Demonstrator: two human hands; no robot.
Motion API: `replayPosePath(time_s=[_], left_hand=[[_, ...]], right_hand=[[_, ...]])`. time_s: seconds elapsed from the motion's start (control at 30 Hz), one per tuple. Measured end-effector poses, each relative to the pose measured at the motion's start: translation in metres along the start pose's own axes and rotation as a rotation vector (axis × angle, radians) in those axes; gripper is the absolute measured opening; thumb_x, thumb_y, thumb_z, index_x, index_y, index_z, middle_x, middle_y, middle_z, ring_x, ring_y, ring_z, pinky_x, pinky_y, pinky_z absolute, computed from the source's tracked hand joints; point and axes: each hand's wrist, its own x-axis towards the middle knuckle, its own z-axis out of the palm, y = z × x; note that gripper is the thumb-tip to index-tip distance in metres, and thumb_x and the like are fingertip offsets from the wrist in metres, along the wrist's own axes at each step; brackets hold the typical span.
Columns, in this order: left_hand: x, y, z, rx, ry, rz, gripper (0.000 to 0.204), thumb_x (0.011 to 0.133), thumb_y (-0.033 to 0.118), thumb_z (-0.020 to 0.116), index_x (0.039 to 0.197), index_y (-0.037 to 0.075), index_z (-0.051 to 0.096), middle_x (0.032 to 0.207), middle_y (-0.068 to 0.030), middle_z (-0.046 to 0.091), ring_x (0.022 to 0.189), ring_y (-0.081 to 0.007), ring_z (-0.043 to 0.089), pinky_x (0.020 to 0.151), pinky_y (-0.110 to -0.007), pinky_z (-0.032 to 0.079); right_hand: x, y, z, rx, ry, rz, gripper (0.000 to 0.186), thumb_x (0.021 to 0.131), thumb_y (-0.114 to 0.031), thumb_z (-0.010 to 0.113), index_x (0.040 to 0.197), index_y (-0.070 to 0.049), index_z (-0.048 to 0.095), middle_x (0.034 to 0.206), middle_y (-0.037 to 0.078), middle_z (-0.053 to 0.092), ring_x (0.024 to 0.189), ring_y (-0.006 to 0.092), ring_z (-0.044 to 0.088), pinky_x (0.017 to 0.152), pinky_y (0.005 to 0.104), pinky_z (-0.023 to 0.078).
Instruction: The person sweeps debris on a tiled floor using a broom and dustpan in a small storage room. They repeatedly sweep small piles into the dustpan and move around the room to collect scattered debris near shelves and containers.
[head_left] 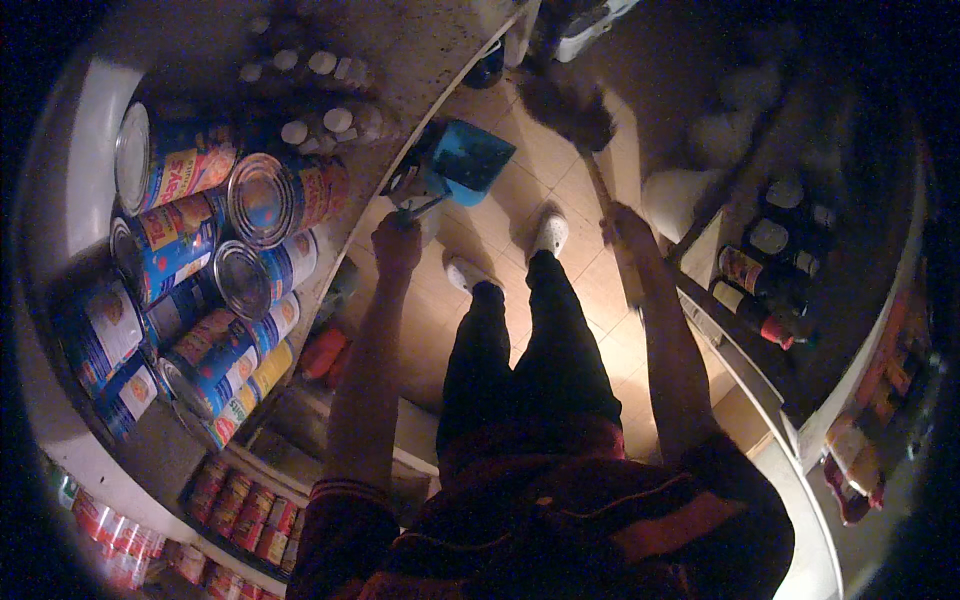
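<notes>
My left hand point(398, 243) is closed round the handle of a blue dustpan point(474, 160), which is held out ahead of me over the tiled floor. Dark specks show on the pan's surface, too dim to name. On the other side, my right hand point(627, 228) grips the stick of a broom point(568, 112). Its dark, bushy head lies beyond my hand, up and to the left, apart from the dustpan. Between the two hands stand my feet in white shoes point(548, 235).
Large blue tins point(205, 345) are stacked on a shelf at left, with red packets point(245, 510) lower down. Bottles point(750, 300) fill a dark shelf or crate at right. A white rounded sack-like shape point(675, 205) sits beside the broom stick. Light is dim.
</notes>
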Motion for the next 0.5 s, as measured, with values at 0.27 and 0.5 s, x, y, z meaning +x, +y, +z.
replayPosePath(time_s=[0.27,0.5], left_hand=[[0.011,0.009,0.006,0.071,0.011,0.058,0.02,0.081,0.021,0.053,0.076,0.003,0.061,0.078,-0.0159,0.061,0.071,-0.0342,0.061,0.063,-0.045,0.05],[-0.08,0.031,0.003,-0.126,0.075,-0.029,0.028,0.083,0.026,0.053,0.098,0.003,0.059,0.087,-0.0178,0.063,0.079,-0.0366,0.062,0.069,-0.045,0.05]], right_hand=[[0.018,-0.033,0.031,-0.029,-0.049,0.057,0.016,0.087,-0.022,0.051,0.088,-0.006,0.047,0.07,0.011,0.054,0.047,0.0202,0.049,0.044,0.0318,0.042],[0.014,-0.051,0.106,-0.171,-0.261,0.035,0.021,0.087,-0.025,0.053,0.1,-0.009,0.051,0.078,0.007,0.056,0.058,0.0153,0.053,0.051,0.0293,0.045]])
